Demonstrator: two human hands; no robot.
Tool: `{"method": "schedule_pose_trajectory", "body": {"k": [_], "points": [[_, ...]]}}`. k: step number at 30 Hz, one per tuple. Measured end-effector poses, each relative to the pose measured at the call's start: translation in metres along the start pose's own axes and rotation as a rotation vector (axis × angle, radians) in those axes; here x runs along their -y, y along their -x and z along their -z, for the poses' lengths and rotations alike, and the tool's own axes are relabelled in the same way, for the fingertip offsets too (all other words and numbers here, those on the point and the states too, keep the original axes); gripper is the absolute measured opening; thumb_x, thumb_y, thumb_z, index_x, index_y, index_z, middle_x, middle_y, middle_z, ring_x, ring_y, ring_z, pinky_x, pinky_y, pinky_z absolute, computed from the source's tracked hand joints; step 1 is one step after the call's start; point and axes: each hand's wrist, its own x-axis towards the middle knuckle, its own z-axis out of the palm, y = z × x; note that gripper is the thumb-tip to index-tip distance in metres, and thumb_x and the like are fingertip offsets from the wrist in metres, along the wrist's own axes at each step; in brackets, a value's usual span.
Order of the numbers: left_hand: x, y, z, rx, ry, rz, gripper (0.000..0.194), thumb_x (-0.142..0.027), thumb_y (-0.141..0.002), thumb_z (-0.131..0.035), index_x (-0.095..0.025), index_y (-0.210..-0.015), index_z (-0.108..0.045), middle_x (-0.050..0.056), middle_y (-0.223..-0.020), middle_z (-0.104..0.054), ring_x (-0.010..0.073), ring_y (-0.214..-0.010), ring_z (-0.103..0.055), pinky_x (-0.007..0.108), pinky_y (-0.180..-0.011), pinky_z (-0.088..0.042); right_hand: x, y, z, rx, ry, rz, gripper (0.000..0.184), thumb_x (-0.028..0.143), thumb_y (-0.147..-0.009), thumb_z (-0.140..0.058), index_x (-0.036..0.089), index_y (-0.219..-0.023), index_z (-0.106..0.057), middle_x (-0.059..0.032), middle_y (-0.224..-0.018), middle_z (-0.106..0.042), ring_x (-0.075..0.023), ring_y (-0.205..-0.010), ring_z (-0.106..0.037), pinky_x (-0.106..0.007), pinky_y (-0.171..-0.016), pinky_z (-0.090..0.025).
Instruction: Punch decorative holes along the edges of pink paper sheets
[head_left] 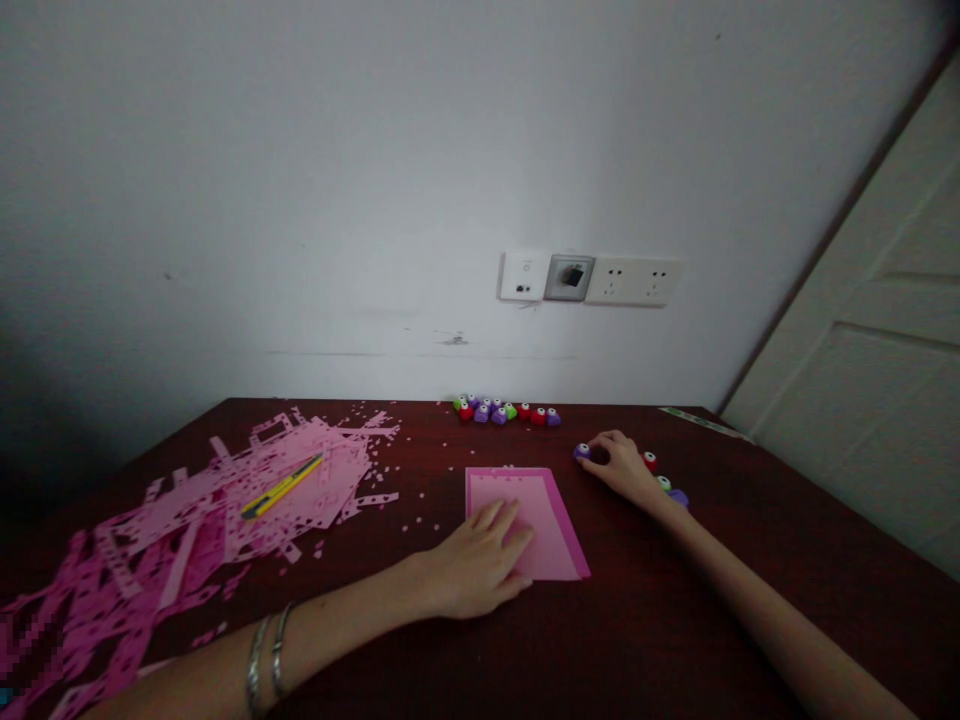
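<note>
My left hand (487, 558) lies with its fingers spread on a light pink sheet of paper (544, 540). A darker pink sheet (568, 520) shows from under it along the right side. Farther right, my right hand (616, 462) has its thumb and fingertips closed on a small purple paper punch (582, 452) with a white top, at table level. Beside and partly behind my right wrist are a red paper punch (649, 461), a green paper punch (664, 484) and a purple one (679, 497). Tiny punched-out pink bits lie at the top of the light sheet.
Several coloured paper punches (501, 411) stand in a group by the wall. At the left, a yellow utility knife (281, 487) rests on a heap of punched pink paper scraps (202, 540). A green-and-white ruler-like strip (705, 424) lies at the back right of the dark table (637, 630).
</note>
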Motion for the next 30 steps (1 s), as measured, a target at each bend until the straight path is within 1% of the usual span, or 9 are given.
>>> {"method": "schedule_pose_trajectory", "body": {"k": [3, 6, 9, 12, 14, 16, 19, 24, 30], "points": [[-0.001, -0.003, 0.005, -0.048, -0.005, -0.004, 0.058, -0.049, -0.088, -0.03, -0.014, -0.135, -0.029, 0.014, -0.144, -0.022, 0.0288, -0.133, -0.014, 0.041, -0.106, -0.017, 0.004, -0.001, 0.001, -0.035, 0.004, -0.004, 0.033, 0.043, -0.069, -0.061, 0.018, -0.09, -0.064, -0.0132, -0.099, -0.053, -0.0291, -0.093, -0.052, -0.042, -0.08, -0.041], [0.011, -0.011, 0.015, -0.179, 0.021, 0.01, 0.051, -0.044, -0.087, -0.039, -0.016, -0.13, -0.038, 0.012, -0.136, -0.036, 0.0261, -0.127, -0.027, 0.04, -0.104, -0.023, 0.014, -0.006, 0.007, -0.098, -0.009, 0.013, 0.035, 0.043, -0.069, -0.06, 0.019, -0.094, -0.062, -0.0131, -0.103, -0.051, -0.0301, -0.098, -0.049, -0.043, -0.083, -0.041], [0.046, -0.026, 0.029, -0.395, 0.102, 0.113, 0.035, -0.031, -0.084, -0.046, -0.016, -0.116, -0.052, 0.01, -0.118, -0.051, 0.021, -0.111, -0.042, 0.035, -0.096, -0.034, 0.03, -0.015, 0.013, -0.11, -0.084, 0.083, 0.026, 0.036, -0.073, -0.056, 0.019, -0.092, -0.06, -0.0118, -0.102, -0.05, -0.0275, -0.099, -0.049, -0.041, -0.087, -0.04], [0.1, -0.043, 0.042, -0.588, 0.188, 0.336, 0.023, -0.027, -0.079, -0.052, -0.013, -0.094, -0.062, 0.009, -0.098, -0.06, 0.019, -0.094, -0.052, 0.031, -0.086, -0.04, 0.05, -0.025, 0.016, -0.073, -0.196, 0.133, 0.019, 0.03, -0.076, -0.054, 0.018, -0.089, -0.059, -0.0101, -0.097, -0.052, -0.0237, -0.093, -0.051, -0.037, -0.085, -0.042], [0.136, -0.054, 0.048, -0.606, 0.212, 0.474, 0.019, -0.025, -0.077, -0.054, -0.013, -0.085, -0.065, 0.007, -0.087, -0.063, 0.018, -0.084, -0.055, 0.028, -0.077, -0.041, 0.065, -0.031, 0.014, -0.033, -0.266, 0.156, 0.015, 0.026, -0.075, -0.053, 0.018, -0.085, -0.06, -0.0087, -0.094, -0.052, -0.0213, -0.088, -0.052, -0.035, -0.081, -0.043], [0.166, -0.063, 0.05, -0.55, 0.235, 0.551, 0.02, -0.027, -0.076, -0.053, -0.012, -0.075, -0.066, 0.004, -0.073, -0.064, 0.0168, -0.073, -0.056, 0.025, -0.069, -0.04, 0.079, -0.035, 0.01, 0.006, -0.318, 0.175, 0.011, 0.023, -0.075, -0.053, 0.018, -0.082, -0.06, -0.0074, -0.092, -0.052, -0.0194, -0.085, -0.052, -0.033, -0.078, -0.043], [0.194, -0.075, 0.044, -0.521, 0.266, 0.575, 0.024, -0.031, -0.074, -0.055, -0.012, -0.071, -0.067, 0.002, -0.063, -0.062, 0.0159, -0.064, -0.055, 0.024, -0.061, -0.037, 0.097, -0.038, 0.002, 0.052, -0.361, 0.201, 0.009, 0.019, -0.074, -0.052, 0.018, -0.08, -0.059, -0.006, -0.089, -0.053, -0.018, -0.081, -0.051, -0.032, -0.077, -0.043], [0.207, -0.092, 0.029, -0.506, 0.301, 0.525, 0.028, -0.037, -0.072, -0.057, -0.012, -0.074, -0.068, 0.001, -0.064, -0.062, 0.0145, -0.061, -0.054, 0.022, -0.057, -0.035, 0.111, -0.038, -0.009, 0.113, -0.399, 0.242, 0.009, 0.016, -0.074, -0.051, 0.018, -0.079, -0.059, -0.0064, -0.09, -0.054, -0.0182, -0.084, -0.051, -0.032, -0.078, -0.042], [0.207, -0.104, 0.022, -0.554, 0.269, 0.638, 0.023, -0.037, -0.068, -0.062, -0.014, -0.071, -0.066, 0.002, -0.063, -0.062, 0.0153, -0.063, -0.055, 0.022, -0.057, -0.036, 0.108, -0.033, -0.017, 0.131, -0.438, 0.244, 0.011, 0.012, -0.073, -0.05, 0.017, -0.076, -0.059, -0.0057, -0.088, -0.054, -0.0159, -0.078, -0.052, -0.03, -0.072, -0.043]]}}
